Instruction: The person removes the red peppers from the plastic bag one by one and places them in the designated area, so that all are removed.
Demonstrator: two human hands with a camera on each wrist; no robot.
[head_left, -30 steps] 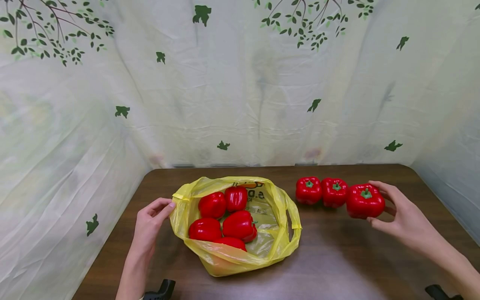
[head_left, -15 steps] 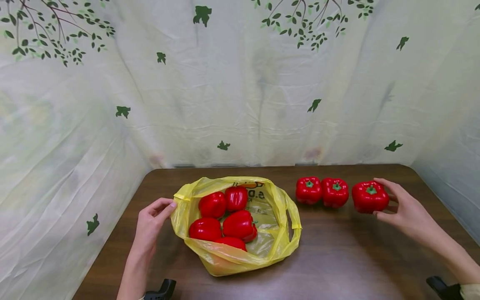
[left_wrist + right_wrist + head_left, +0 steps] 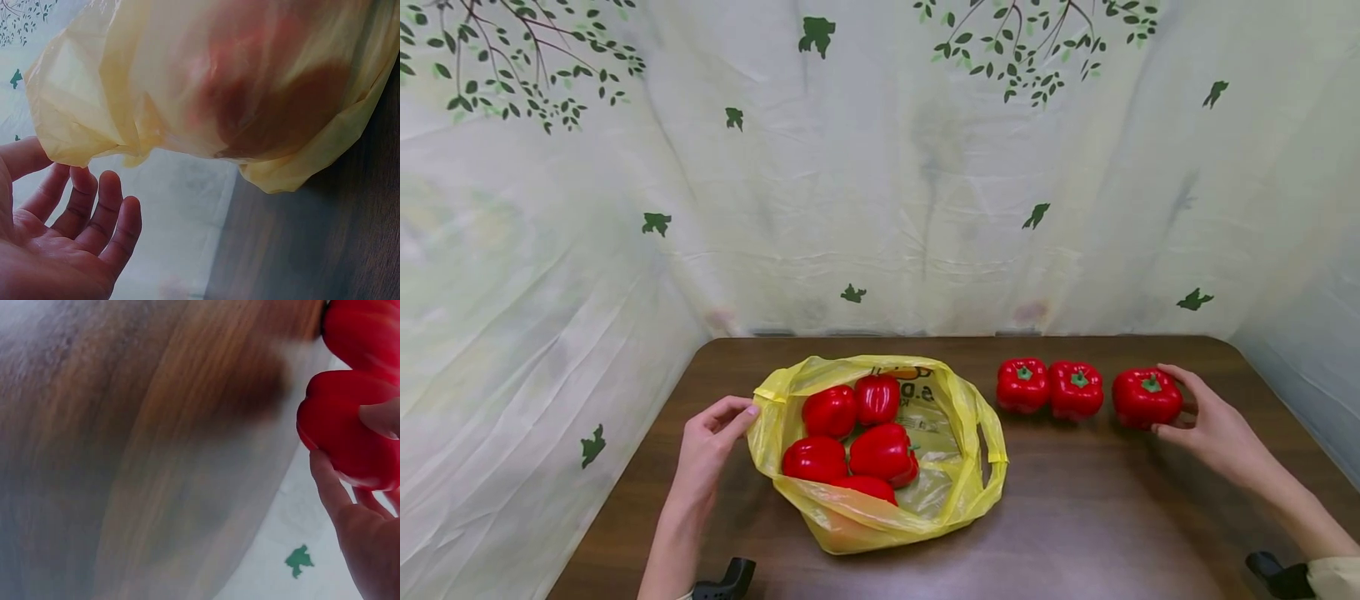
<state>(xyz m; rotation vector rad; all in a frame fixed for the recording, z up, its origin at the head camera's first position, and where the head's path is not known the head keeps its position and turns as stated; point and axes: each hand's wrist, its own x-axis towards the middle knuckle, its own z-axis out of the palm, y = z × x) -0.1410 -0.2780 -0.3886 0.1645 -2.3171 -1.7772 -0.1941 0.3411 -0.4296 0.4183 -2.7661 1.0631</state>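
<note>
The left hand [image 3: 706, 446] pinches the left rim of an open yellow plastic bag [image 3: 958, 475] between thumb and forefinger; its other fingers hang loose in the left wrist view. Several red bell peppers lie inside the bag, one of them [image 3: 880, 451] on its side. At the right, the right hand [image 3: 1217, 429] holds a red pepper [image 3: 1145, 398] from its right side, thumb in front and fingers behind, stem up. Left of that pepper, across a narrow gap, stand two more peppers, one [image 3: 1076, 390] beside the other [image 3: 1022, 385].
A brown wooden table [image 3: 1060, 517] bears everything. Behind and at both sides hangs a pale curtain [image 3: 880, 200] with printed green leaves. A dark device [image 3: 726, 581] sits at the left wrist and another [image 3: 1277, 575] at the right.
The right hand has moved right with its pepper, which stood against the middle one and is now apart from it. The left hand and the bag stay about the same; the head view has shifted slightly.
</note>
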